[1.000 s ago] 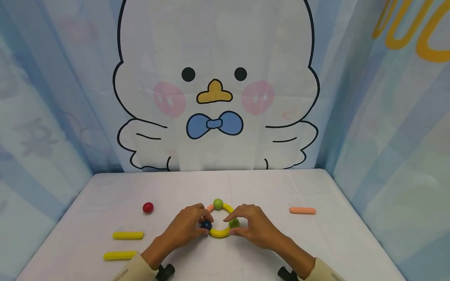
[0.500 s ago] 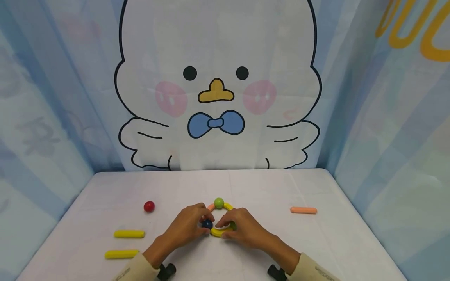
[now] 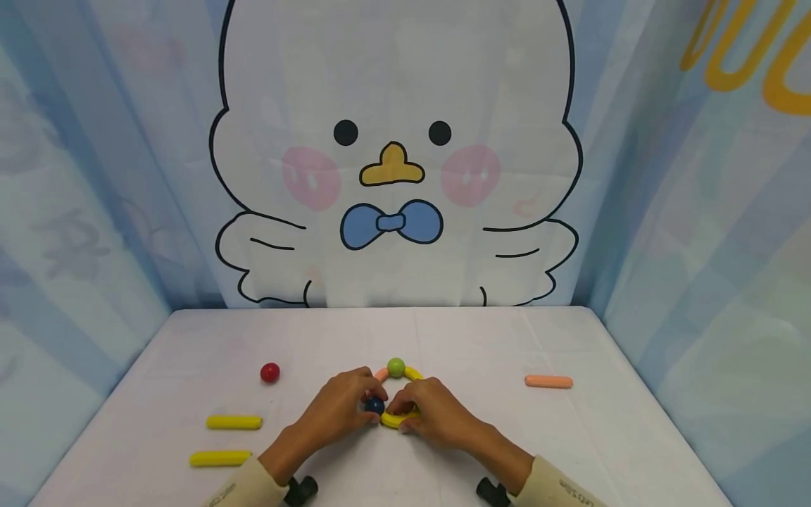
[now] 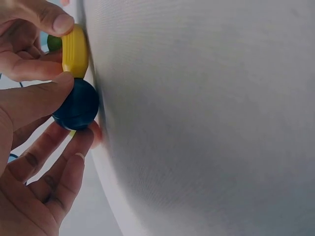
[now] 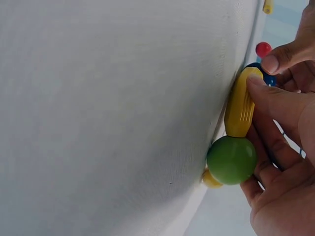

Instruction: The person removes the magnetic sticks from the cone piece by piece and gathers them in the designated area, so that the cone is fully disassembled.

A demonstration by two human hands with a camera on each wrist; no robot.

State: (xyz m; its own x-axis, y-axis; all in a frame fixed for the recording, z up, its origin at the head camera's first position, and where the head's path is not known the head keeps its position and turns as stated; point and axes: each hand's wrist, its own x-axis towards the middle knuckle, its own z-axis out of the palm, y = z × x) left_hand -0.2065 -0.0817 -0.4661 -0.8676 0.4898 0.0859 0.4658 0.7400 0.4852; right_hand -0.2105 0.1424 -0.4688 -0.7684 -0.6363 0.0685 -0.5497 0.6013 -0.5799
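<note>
Ring closure in hand: left hand pinched blue ball, right hand pinched yellow curve; next, seat them together.

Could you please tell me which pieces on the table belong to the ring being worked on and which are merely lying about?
In hand:
left hand
right hand
dark blue ball
curved yellow piece
green ball
top green ball

Lying about:
red ball
two straight yellow sticks
orange stick
</note>
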